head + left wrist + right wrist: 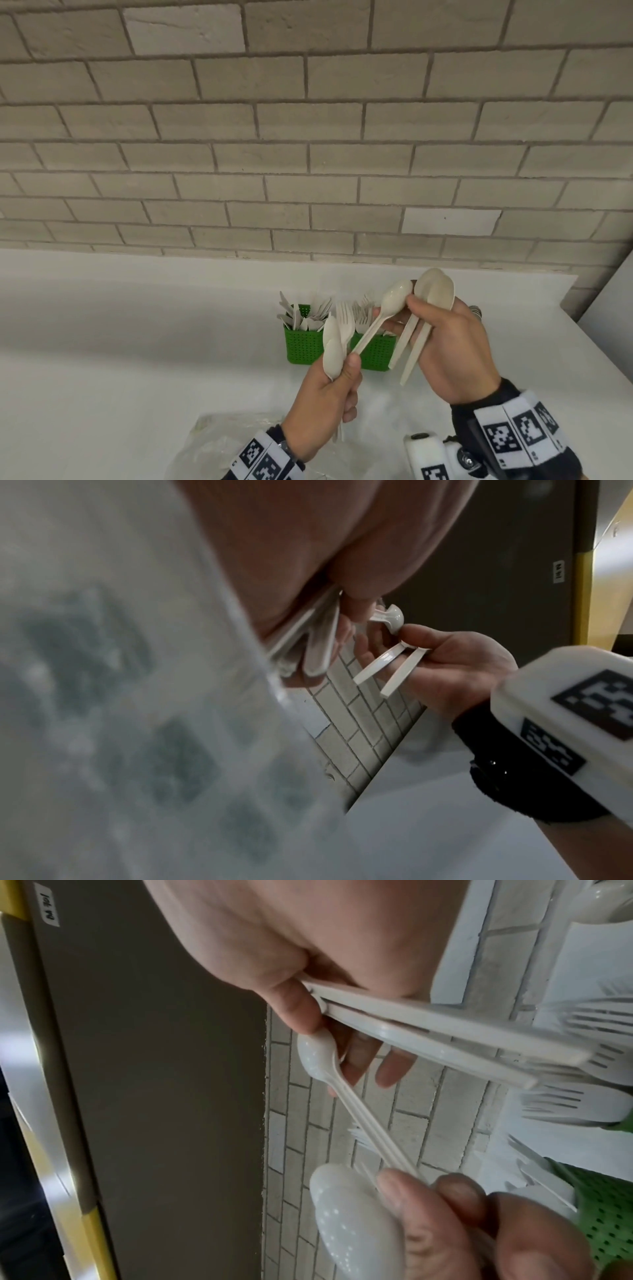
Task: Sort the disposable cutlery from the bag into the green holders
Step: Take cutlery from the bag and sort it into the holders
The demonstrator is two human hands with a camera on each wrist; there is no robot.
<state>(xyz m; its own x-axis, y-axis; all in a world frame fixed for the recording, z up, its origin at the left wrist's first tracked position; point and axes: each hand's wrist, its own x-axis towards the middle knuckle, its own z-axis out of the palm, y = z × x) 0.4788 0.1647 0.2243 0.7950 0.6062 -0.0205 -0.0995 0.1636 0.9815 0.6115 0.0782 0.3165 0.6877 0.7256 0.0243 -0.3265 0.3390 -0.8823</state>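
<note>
My left hand (342,380) grips an upright bundle of white spoons and a fork (334,346); their handles (308,642) poke out below the palm. My right hand (407,311) holds two spoons (436,291) against the palm and pinches the bowl of a third spoon (394,301). That spoon's handle slants down to my left thumb (397,1191). Behind the hands stand two green holders, the left one (301,346) holding knives and the right one (376,353) holding forks (582,1104). A clear plastic bag (239,438) lies under my left wrist.
The white counter (137,342) runs to a grey brick wall (308,154) at the back. Its right edge (599,325) is close to my right hand. A dark panel with a yellow strip (154,1069) shows in the wrist views.
</note>
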